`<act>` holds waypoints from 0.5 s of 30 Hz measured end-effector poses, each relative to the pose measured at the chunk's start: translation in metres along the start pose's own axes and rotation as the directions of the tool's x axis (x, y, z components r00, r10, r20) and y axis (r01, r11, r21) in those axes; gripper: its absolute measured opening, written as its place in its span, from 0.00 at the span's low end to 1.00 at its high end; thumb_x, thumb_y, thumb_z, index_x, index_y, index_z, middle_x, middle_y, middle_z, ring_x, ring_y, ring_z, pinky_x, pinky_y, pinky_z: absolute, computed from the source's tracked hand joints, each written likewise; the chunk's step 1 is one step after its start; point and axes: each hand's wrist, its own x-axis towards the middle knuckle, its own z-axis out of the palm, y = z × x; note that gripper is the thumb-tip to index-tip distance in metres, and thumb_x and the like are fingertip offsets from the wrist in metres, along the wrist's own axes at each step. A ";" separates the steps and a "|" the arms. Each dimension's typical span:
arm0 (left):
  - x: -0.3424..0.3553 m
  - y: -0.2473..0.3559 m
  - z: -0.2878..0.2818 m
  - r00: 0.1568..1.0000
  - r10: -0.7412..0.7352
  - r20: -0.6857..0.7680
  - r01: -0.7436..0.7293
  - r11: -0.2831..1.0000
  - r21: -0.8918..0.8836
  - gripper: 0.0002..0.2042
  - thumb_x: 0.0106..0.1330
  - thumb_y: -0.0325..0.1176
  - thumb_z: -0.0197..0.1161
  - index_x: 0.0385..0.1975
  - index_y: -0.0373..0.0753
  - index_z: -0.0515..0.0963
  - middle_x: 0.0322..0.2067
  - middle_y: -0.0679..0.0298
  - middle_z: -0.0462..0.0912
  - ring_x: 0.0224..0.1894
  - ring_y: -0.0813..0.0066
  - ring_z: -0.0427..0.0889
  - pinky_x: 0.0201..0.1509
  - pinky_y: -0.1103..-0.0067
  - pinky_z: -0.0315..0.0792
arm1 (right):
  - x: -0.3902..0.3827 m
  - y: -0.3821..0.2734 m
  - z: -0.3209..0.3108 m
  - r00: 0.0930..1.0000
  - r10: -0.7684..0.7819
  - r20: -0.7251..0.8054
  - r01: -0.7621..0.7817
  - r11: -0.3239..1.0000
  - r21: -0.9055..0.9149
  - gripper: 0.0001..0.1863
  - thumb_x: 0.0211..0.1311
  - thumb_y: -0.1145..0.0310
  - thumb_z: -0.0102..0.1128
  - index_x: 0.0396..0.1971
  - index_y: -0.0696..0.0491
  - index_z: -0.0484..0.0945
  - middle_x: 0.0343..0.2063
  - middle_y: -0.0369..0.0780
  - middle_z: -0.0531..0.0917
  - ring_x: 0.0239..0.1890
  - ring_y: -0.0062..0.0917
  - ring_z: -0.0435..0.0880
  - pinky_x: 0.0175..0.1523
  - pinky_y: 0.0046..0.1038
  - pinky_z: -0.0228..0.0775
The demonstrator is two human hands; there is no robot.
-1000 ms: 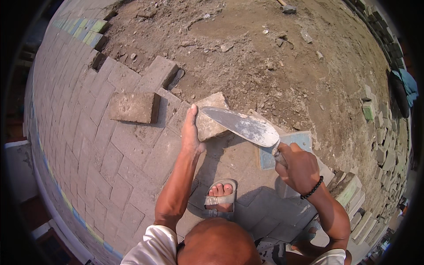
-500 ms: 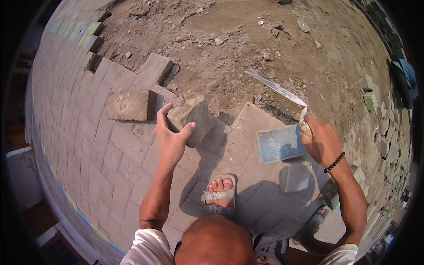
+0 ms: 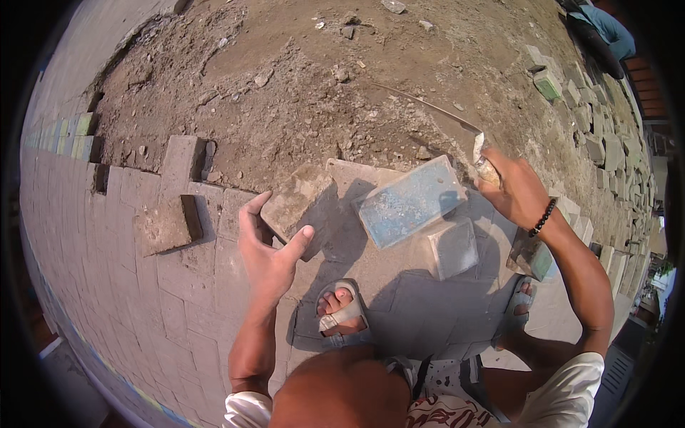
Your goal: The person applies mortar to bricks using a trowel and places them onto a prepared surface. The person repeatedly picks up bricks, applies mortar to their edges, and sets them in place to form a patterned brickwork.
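My left hand (image 3: 270,250) grips a rough, dirt-caked paving block (image 3: 303,203), thumb on the near side and fingers on the far left side. The block is tilted above the laid pavers, next to the bare soil edge. My right hand (image 3: 519,189) is closed round the handle of a trowel (image 3: 486,171). Its thin blade points up and left over the soil, seen nearly edge-on. Below that hand a blue-painted paver (image 3: 412,202) lies slanted, touching or overlapping a grey paver (image 3: 458,250). Left of my left hand sits a loose brown paver (image 3: 164,225).
Laid grey paving (image 3: 143,299) covers the left and near side. Crumbly soil with stones (image 3: 285,93) stretches beyond. Piled pavers (image 3: 599,135) line the right, where a person in blue (image 3: 606,32) bends. My sandalled feet (image 3: 344,310) stand close to the blocks.
The view has shifted and turned. The trowel blade now shows edge-on rather than its flat face. My right hand appears farther from the blue paver, now uncovered. My left hand keeps hold of its block.
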 end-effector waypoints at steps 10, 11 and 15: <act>-0.025 0.033 0.181 0.539 0.529 0.656 -0.617 0.777 -0.120 0.35 0.47 0.28 0.74 0.57 0.29 0.66 0.48 0.50 0.74 0.51 0.50 0.75 0.55 0.63 0.71 | -0.073 0.079 -0.045 0.960 0.252 -0.124 -0.269 0.953 -0.142 0.23 0.54 0.63 0.62 0.46 0.62 0.73 0.29 0.57 0.79 0.30 0.48 0.80 0.39 0.40 0.71; -0.034 0.031 0.206 0.481 0.628 0.612 -0.686 0.704 -0.185 0.32 0.48 0.28 0.71 0.56 0.30 0.68 0.45 0.51 0.74 0.51 0.52 0.74 0.55 0.62 0.70 | -0.079 0.080 -0.048 0.955 0.266 -0.131 -0.284 0.948 -0.145 0.23 0.54 0.63 0.62 0.47 0.62 0.74 0.31 0.57 0.80 0.35 0.52 0.80 0.43 0.42 0.72; -0.069 0.006 0.296 0.210 0.809 0.549 -0.908 0.369 -0.197 0.18 0.56 0.31 0.61 0.47 0.35 0.74 0.40 0.58 0.75 0.50 0.59 0.75 0.56 0.63 0.68 | -0.102 0.076 -0.058 0.929 0.339 -0.148 -0.355 0.929 -0.102 0.22 0.54 0.64 0.62 0.46 0.62 0.74 0.32 0.56 0.81 0.37 0.51 0.81 0.45 0.40 0.72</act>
